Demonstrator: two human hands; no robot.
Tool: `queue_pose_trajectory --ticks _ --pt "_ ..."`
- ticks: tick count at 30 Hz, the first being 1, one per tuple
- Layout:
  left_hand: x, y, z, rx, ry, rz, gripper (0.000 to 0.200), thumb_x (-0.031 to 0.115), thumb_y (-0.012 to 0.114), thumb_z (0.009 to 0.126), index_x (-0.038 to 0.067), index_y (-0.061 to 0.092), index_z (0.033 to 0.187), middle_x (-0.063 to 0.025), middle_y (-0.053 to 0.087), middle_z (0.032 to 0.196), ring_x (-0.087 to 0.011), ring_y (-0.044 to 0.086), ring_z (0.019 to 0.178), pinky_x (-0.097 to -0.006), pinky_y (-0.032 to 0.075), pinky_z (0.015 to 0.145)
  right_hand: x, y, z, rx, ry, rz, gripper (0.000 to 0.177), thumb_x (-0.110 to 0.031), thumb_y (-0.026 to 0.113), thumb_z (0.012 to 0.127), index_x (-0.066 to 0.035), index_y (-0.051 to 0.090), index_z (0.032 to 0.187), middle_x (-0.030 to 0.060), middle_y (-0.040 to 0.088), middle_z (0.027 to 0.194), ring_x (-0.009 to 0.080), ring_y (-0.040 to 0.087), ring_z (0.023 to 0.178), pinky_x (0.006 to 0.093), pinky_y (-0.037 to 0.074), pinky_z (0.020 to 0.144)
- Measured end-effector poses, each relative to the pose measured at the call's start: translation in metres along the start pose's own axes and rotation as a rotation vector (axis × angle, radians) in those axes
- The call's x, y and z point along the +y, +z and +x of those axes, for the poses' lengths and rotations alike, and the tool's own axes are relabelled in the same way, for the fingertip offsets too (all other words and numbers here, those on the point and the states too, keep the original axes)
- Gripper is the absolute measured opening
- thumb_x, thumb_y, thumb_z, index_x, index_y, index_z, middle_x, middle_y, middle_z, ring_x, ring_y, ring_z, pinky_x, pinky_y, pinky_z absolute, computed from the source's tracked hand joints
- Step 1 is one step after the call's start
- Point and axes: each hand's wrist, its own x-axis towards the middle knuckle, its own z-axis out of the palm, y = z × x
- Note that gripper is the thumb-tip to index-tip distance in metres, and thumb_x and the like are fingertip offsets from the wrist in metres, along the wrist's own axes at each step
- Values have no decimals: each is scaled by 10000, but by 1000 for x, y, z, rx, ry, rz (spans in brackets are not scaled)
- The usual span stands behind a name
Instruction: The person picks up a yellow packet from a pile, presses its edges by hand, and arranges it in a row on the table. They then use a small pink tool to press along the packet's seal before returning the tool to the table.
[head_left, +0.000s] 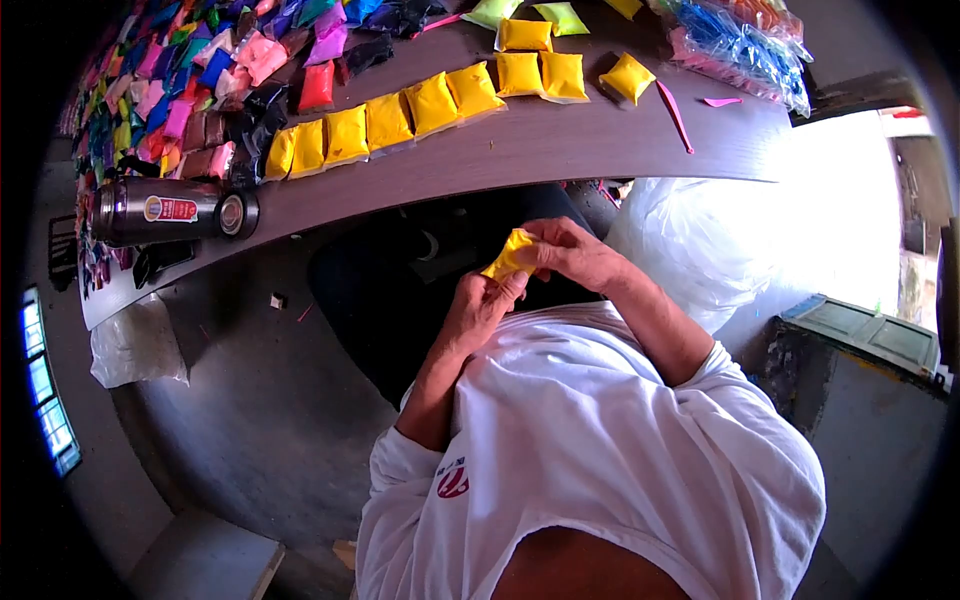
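A small yellow packet [509, 255] is held between both hands, in front of the table's near edge. My left hand [487, 298] grips its lower end, with the fingers closed on it. My right hand [572, 252] pinches its upper right side. On the table [560, 135], a curved row of yellow packets [388, 121] lies along the front edge. One more yellow packet [628, 78] lies apart at the right, beside a pink plastic tool [675, 117].
Many coloured packets [175, 85] are heaped at the table's left. A dark flask [170, 211] lies near the left edge. Clear bags with blue and pink items [735, 50] are at the back right. A large translucent bag [690, 245] stands below the table's right side.
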Motion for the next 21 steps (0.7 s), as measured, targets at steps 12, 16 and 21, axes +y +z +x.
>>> queue_pose_trajectory --ticks 12,16,21 --pt "-8 -2 0 -1 35 -102 341 344 594 896 26 600 775 4 571 692 -57 501 622 -209 405 566 27 9 10 10 -50 107 268 -253 595 902 -16 572 1024 30 624 815 83 566 669 199 445 562" --pt "4 2 -1 10 31 -104 354 347 573 908 23 601 768 9 564 682 -57 502 620 -210 405 572 10 1 5 -50 -50 47 252 -245 612 891 -10 597 983 31 620 805 84 567 664 197 449 572" --pt "8 3 -3 -61 -2 21 340 347 597 889 28 606 771 9 563 680 -60 508 621 -220 408 566 5 4 1 -78 -46 -11 217 -200 622 878 12 621 927 41 640 805 116 604 722 235 491 646"
